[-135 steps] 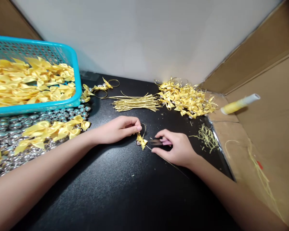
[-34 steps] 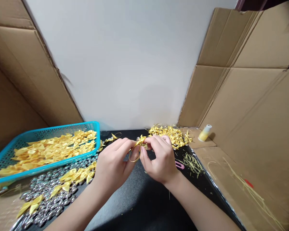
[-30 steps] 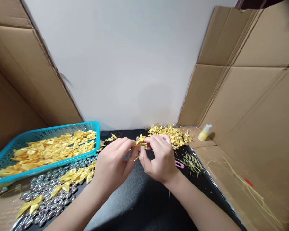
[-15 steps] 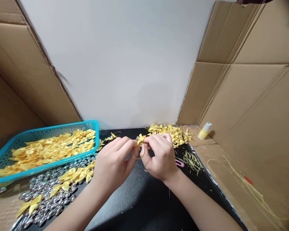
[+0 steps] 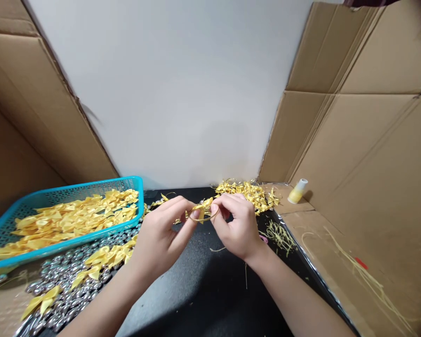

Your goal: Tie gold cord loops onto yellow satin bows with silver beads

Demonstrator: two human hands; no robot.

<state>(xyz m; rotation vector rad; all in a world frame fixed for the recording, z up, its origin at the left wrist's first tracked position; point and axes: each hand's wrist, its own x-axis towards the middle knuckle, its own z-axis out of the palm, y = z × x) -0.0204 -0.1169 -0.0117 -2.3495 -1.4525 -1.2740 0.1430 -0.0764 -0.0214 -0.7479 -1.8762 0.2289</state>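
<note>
Between my two hands is a yellow ribbon bow [image 5: 204, 206] with a loop of thin gold cord [image 5: 205, 219] hanging at its near side. My left hand [image 5: 163, 229] pinches the left end of bow and cord between thumb and forefinger. On the other side, my right hand [image 5: 236, 227] grips the right end with thumb and fingertips closed. A thin loose strand [image 5: 217, 250] shows below my right hand. Behind that hand lies a heap of yellow bows with cords [image 5: 247, 189]. My fingers cover part of the bow.
At left stands a turquoise basket [image 5: 140, 206] of yellow bows, with shiny silver beads [image 5: 70, 271] and several loose bows before it. A pink-handled tool [image 5: 263, 239], cut cord scraps [image 5: 280, 238] and a thread cone [image 5: 298, 191] lie right. Cardboard panels [image 5: 372, 140] flank the black table [image 5: 196, 290].
The bow has turned and the cord loop now lies flatter, stretched between both hands. My right hand has shifted slightly, covering more of the pink-handled tool.
</note>
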